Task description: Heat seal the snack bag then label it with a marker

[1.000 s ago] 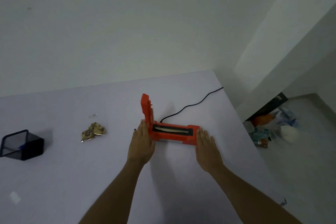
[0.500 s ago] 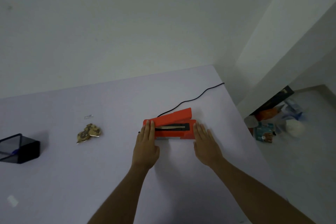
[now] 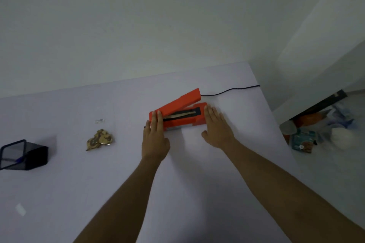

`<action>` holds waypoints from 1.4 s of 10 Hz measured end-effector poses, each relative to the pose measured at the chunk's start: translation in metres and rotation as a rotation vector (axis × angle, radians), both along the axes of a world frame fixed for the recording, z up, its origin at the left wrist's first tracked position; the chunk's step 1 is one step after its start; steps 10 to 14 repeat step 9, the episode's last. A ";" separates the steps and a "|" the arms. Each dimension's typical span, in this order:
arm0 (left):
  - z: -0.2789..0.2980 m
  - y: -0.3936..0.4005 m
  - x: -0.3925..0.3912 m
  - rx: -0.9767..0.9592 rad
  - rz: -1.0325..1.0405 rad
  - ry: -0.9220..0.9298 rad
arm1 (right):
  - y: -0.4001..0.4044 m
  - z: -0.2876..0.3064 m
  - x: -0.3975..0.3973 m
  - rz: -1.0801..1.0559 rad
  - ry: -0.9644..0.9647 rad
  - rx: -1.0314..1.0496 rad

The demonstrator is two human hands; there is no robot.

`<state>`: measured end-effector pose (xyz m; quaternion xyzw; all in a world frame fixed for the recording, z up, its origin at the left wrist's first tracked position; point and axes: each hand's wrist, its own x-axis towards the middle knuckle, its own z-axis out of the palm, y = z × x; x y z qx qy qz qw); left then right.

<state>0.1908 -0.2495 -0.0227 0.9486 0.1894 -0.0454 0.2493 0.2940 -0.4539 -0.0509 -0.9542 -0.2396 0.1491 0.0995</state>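
Sealer: orange plastic heat sealer (image 3: 178,113), lid ajar, centre of pale surface (image 3: 118,173).
Left hand (image 3: 155,138): flat, unclenched, fingers on sealer's hinge end.
Right hand (image 3: 216,127): flat, unclenched, beside sealer at 3 o'clock.
Bag: clear snack bag (image 3: 100,139), 9 o'clock of sealer, well apart.

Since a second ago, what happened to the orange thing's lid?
The heat sealer lid swung down from standing upright to partly open, hinged at the left end. The left hand stayed on that end; the right hand stayed flat by the other. The snack bag and black basket stayed put.
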 end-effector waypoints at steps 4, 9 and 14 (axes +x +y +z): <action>-0.001 0.027 0.049 0.012 -0.006 0.027 | 0.026 0.001 0.055 0.016 0.016 -0.021; 0.007 0.030 -0.011 -0.009 0.012 0.070 | 0.040 -0.004 -0.056 -0.089 -0.019 0.103; 0.007 0.030 -0.011 -0.009 0.012 0.070 | 0.040 -0.004 -0.056 -0.089 -0.019 0.103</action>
